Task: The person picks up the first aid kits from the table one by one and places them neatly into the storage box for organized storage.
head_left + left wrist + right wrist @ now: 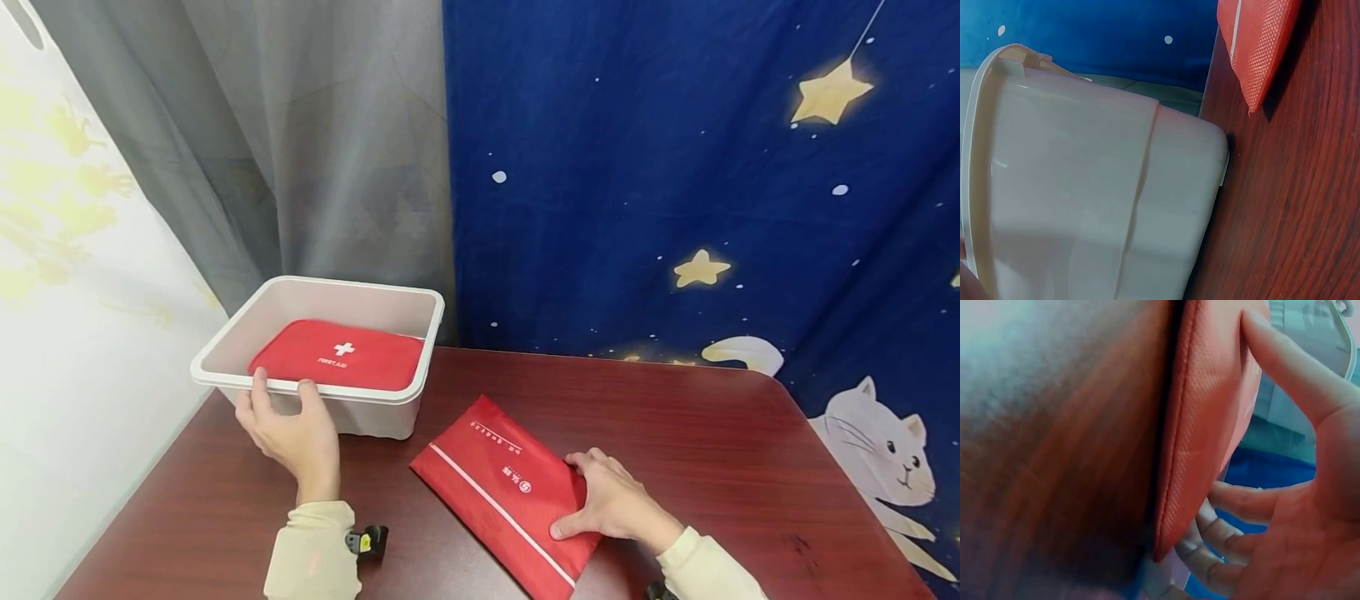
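A white plastic bin (pixel 390 412) stands at the back left of the table, with a red first aid pouch (pixel 375 358) lying inside, its white cross facing up. My left hand (pixel 296 433) holds the bin's front rim, fingertips over the edge; in the left wrist view the bin's side wall (pixel 1072 169) fills much of the picture. To the right, a flat red fabric bag (pixel 487 475) with a white stripe and white print lies slanted on the table. My right hand (pixel 611 500) grips its right edge, thumb on the top face and fingers at the far side.
The dark red wooden table (pixel 712 467) extends to the right of the bag. Behind it hang a grey curtain (pixel 360 167) and a blue curtain (pixel 600 208) with stars and a cat. A white patterned wall (pixel 90 333) borders the left side.
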Demonstrator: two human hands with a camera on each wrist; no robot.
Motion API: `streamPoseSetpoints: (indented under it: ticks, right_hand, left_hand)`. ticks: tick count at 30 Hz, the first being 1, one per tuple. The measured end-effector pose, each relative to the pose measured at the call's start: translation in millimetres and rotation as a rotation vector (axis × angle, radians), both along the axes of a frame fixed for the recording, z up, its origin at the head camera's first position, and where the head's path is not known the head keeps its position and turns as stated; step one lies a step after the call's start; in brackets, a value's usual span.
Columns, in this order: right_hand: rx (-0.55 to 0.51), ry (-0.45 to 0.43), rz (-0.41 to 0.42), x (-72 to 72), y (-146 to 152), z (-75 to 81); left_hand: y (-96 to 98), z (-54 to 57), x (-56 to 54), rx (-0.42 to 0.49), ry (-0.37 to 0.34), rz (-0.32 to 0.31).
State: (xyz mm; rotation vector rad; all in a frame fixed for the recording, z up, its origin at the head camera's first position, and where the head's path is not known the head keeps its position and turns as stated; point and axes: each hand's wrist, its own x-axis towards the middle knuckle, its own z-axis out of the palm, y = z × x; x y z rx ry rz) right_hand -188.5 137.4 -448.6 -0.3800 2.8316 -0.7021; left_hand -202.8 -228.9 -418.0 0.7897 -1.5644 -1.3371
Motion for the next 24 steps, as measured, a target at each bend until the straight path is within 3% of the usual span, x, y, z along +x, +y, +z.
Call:
streamPoseSetpoints:
  ticks: [9, 24]
  right_hand:
    - [0.021, 0.017, -0.044, 2.4, -2.0, -4.2]
    - [0.017, 0.045, -0.025, 0.3, 0.2, -10.1]
  left_hand:
    - [0.6, 0.6, 0.1, -0.005, -0.001, 0.014]
    - [0.8, -0.5, 0.1, -0.003, 0.002, 0.013]
